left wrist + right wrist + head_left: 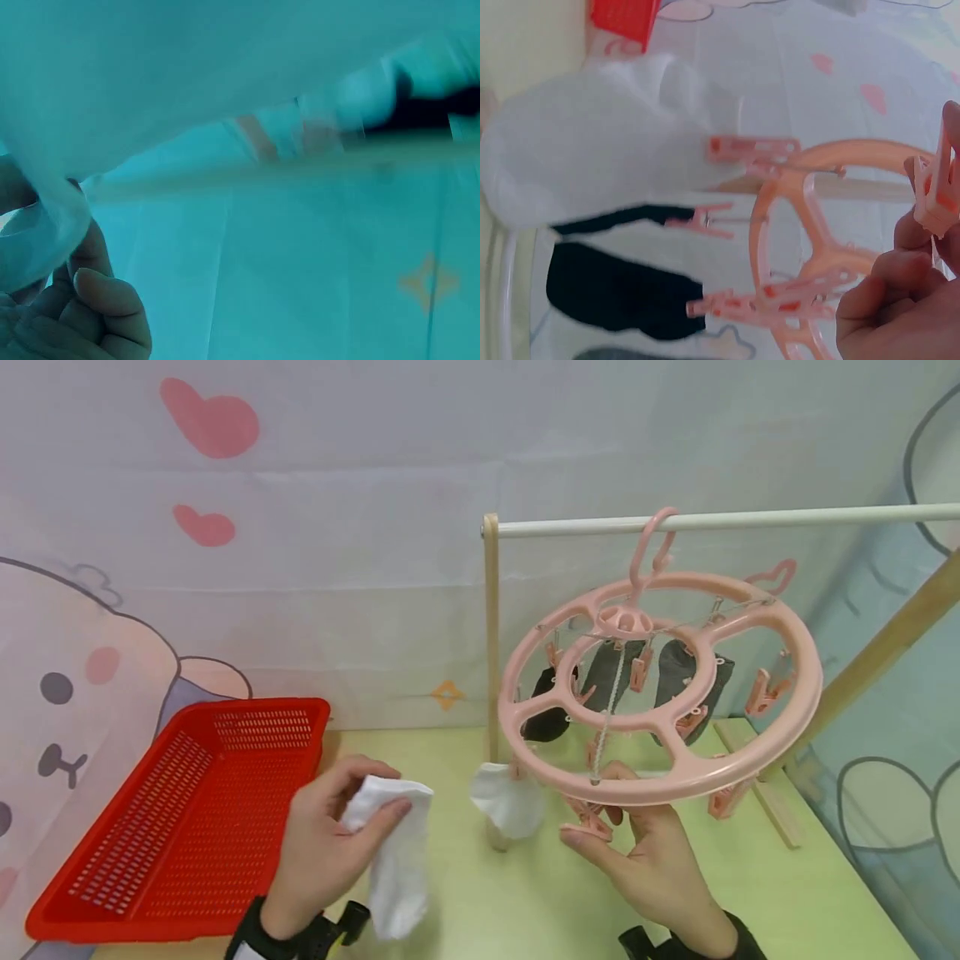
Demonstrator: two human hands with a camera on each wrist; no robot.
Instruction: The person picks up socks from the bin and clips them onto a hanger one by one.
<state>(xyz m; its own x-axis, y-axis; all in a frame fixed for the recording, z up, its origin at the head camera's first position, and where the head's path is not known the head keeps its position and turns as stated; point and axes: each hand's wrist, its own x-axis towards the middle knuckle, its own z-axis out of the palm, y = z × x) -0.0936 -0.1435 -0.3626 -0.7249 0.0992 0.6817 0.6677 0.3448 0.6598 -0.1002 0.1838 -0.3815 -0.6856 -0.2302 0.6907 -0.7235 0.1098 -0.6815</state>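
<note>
My left hand (pixel 322 843) pinches a white sock (pixel 401 877) between thumb and fingers, and its lower part hangs down over the table. The left wrist view is tinted blue, with the sock (pixel 172 82) filling its upper part. At the front rim of a round pink clip hanger (pixel 637 791), my right hand (pixel 660 868) pinches a pink clothespin (pixel 588 822) between thumb and fingers. Nothing shows between that clothespin's jaws. Just left of it, another white sock (pixel 510 802) hangs from a clip. Black (pixel 547 722) and dark grey socks (pixel 611 677) hang at the hanger's left and back.
A red plastic basket (pixel 217 810) stands on the left of the light green table (pixel 465 893). The hanger's hook (pixel 648 543) sits over a white rod (pixel 787 517) on a wooden frame (pixel 491 635). Several other clips dangle around the ring. A printed cloth (pixel 360 527) hangs behind.
</note>
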